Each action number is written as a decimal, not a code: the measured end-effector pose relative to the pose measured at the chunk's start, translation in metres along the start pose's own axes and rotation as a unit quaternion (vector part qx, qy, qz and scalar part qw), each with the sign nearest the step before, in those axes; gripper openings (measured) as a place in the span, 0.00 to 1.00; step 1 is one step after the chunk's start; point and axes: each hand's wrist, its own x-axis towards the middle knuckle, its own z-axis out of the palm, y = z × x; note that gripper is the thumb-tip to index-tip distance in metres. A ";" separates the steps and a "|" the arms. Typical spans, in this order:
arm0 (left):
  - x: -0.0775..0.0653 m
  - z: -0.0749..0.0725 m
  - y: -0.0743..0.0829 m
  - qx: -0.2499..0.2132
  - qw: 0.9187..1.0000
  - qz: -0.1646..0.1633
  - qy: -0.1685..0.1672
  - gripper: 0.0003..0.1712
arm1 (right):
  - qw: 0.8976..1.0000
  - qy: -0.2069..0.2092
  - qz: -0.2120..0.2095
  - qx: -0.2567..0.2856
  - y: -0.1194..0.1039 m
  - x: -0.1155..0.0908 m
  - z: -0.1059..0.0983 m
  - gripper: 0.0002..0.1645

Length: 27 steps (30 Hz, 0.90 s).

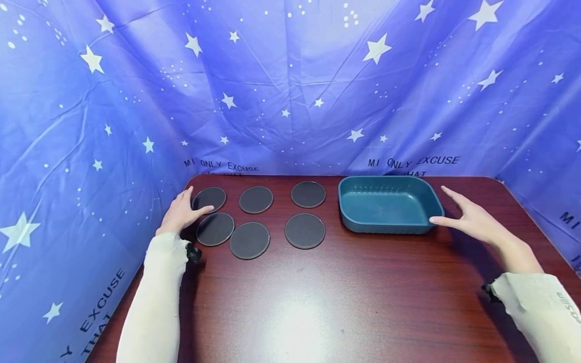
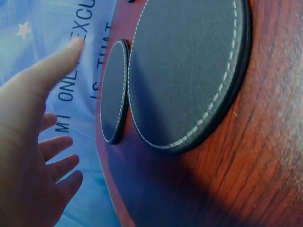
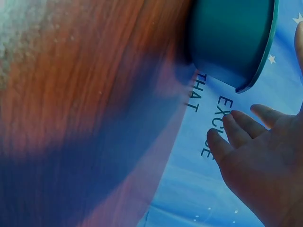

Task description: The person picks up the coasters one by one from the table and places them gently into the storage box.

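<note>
Several round black coasters with pale stitched edges lie flat on the left half of the table. My left hand (image 1: pixel 178 213) is at the far-left coaster (image 1: pixel 212 197), thumb and fingers spread; in the head view it overlaps that coaster's left side. The left wrist view shows the fingers apart with nothing between them, beside a large near coaster (image 2: pixel 184 71) and a farther coaster (image 2: pixel 113 94). On the right stands a teal rectangular basin (image 1: pixel 386 228). My right hand (image 1: pixel 476 220) is at its right end, fingers extended, thumb tip overlapping the rim in the head view.
The dark red wooden table (image 1: pixel 363 287) has a bright glare patch near its front. Behind and along both sides hangs a blue star-printed cloth (image 1: pixel 290 101), close to the table's back edge. Two coasters, the upper (image 1: pixel 308 194) and lower (image 1: pixel 305 231), lie left of the basin.
</note>
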 end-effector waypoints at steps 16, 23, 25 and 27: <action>0.002 0.011 -0.006 -0.102 0.993 -0.051 -0.012 0.59 | 0.996 -0.012 0.013 0.086 0.004 -0.006 0.012 0.61; 0.003 0.017 -0.006 -0.158 0.984 -0.078 0.015 0.61 | 0.995 -0.009 0.013 0.101 0.006 -0.006 0.015 0.61; 0.003 0.018 -0.005 -0.172 0.982 -0.078 0.021 0.60 | 0.995 -0.010 0.015 0.102 0.006 -0.006 0.016 0.61; 0.004 0.020 -0.004 -0.181 0.980 -0.078 0.025 0.60 | 0.995 -0.012 0.017 0.102 0.006 -0.006 0.016 0.61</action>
